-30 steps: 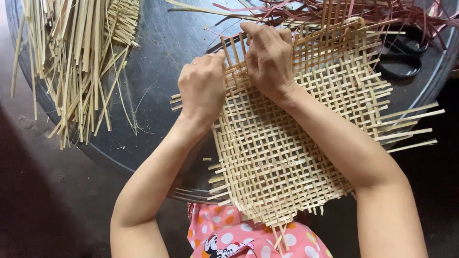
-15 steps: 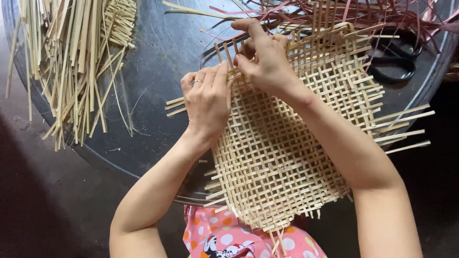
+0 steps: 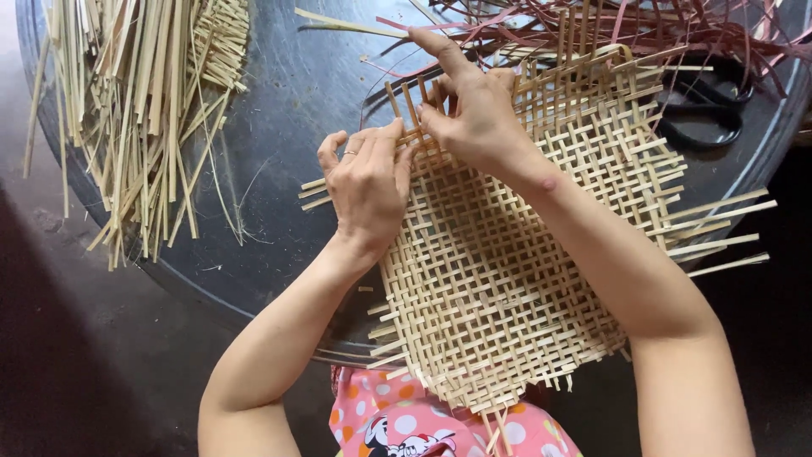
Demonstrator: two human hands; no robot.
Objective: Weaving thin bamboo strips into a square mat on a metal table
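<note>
both hands work the far-left corner of the woven bamboo mat, which lies on the round dark tray with its near edge hanging over the tray's near rim: the left hand lies flat with fingers pressed together on the mat's left edge, and the right hand pinches upright strip ends there, forefinger stretched out. it looks light, springy and open-woven, with thin strips likely to slip or split, so it seems best held by pressing flat near the weave's edge. loose pale strips lie at the tray's far-left side, reddish strips and black scissors at its far-right.
</note>
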